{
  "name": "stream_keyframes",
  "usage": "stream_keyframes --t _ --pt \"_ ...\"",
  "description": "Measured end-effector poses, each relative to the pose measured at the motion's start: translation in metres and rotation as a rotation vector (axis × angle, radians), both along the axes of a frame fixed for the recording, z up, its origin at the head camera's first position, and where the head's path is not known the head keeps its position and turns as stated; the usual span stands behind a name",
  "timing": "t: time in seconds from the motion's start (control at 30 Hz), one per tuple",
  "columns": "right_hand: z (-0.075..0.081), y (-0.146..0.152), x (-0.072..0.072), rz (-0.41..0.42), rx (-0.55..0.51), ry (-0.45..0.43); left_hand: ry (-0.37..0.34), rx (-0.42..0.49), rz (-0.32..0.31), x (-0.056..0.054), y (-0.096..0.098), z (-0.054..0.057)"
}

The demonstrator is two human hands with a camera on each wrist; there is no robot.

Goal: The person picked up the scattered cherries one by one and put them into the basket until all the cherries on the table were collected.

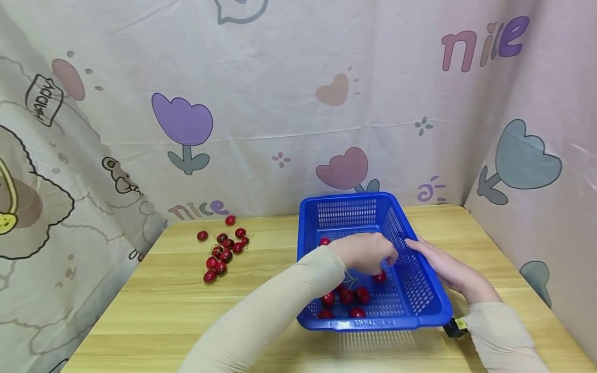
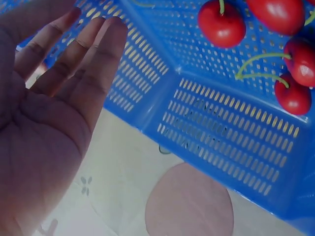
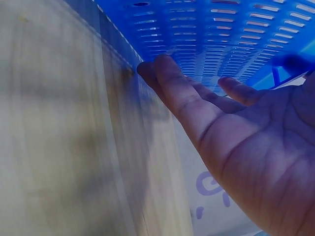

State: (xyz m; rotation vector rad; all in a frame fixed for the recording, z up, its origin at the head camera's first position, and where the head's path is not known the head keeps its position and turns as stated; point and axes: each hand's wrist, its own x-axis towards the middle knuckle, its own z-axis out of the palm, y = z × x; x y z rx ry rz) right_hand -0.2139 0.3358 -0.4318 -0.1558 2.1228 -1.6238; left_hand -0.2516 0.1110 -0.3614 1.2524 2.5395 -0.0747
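A blue plastic basket [image 1: 368,324] with slotted walls stands on the table, with several red cherries [image 1: 346,297] inside, mostly toward its near left. My left hand [image 1: 366,253] reaches over the left rim into the basket, above the cherries. In the left wrist view its fingers [image 2: 101,64] are extended, and nothing shows in its palm. Some cherries [image 2: 221,23] with green stems lie on the basket floor there. Outside the right wall, my right hand [image 1: 450,269] rests against the basket. Its fingers [image 3: 179,93] stretch nearly straight along the slotted wall in the right wrist view.
A loose group of dark red cherries [image 1: 226,256] lies on the wooden table [image 1: 154,305], left of the basket. A printed curtain [image 1: 261,103] hangs behind the table and along both sides. A small black device [image 1: 454,327] is at the right wrist.
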Motion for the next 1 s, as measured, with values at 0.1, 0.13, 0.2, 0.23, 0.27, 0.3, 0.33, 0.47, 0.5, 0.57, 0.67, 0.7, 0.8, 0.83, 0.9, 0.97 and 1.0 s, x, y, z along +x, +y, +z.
stream_keyframes --t 0.1,0.13,0.2,0.23,0.27,0.3,0.33,0.47,0.5,0.57,0.67,0.7,0.8,0.83,0.9,0.97,1.0 --pt "0.000 0.000 -0.001 0.003 -0.011 0.000 0.003 0.059 -0.012 -0.006 -0.007 0.005" --pt "0.000 0.000 -0.001 0.003 -0.011 0.001 0.003 0.082 -0.013 -0.008 -0.011 0.007" --pt "0.001 0.000 -0.001 0.005 -0.015 -0.002 -0.002 0.134 -0.016 -0.013 -0.018 0.011" --pt "0.001 0.000 -0.001 0.004 -0.015 -0.002 -0.005 0.160 -0.017 -0.015 -0.022 0.013" --pt "0.001 0.000 0.000 0.002 -0.005 0.000 -0.008 0.183 -0.017 -0.017 -0.026 0.014" --pt "0.001 0.000 0.000 -0.001 0.004 0.002 -0.011 0.203 -0.019 -0.019 -0.030 0.016" --pt "0.001 0.000 0.000 -0.005 0.017 0.005 -0.012 0.220 -0.023 -0.020 -0.033 0.017" --pt "0.001 0.001 0.001 -0.016 0.064 0.026 -0.008 0.267 -0.013 -0.026 -0.047 0.024" --pt "0.001 0.001 0.001 -0.017 0.072 0.030 -0.005 0.275 -0.007 -0.028 -0.050 0.026" --pt "0.001 0.000 0.001 -0.020 0.086 0.038 0.007 0.289 0.003 -0.031 -0.056 0.029" --pt "0.001 0.000 0.001 -0.020 0.095 0.040 0.029 0.308 0.023 -0.035 -0.066 0.036" --pt "0.001 0.001 0.001 -0.019 0.095 0.039 0.039 0.315 0.028 -0.037 -0.069 0.038" --pt "0.000 0.001 0.001 -0.017 0.084 0.035 0.074 0.335 0.034 -0.041 -0.079 0.044" --pt "0.000 0.001 0.000 -0.017 0.081 0.034 0.086 0.338 0.035 -0.043 -0.082 0.045" --pt "0.000 0.001 0.000 -0.017 0.074 0.032 0.110 0.349 0.028 -0.048 -0.090 0.047" --pt "0.000 0.001 0.000 -0.016 0.067 0.029 0.125 0.363 0.031 -0.052 -0.098 0.048" --pt "-0.001 0.002 0.000 -0.015 0.064 0.027 0.130 0.373 0.037 -0.055 -0.103 0.048"
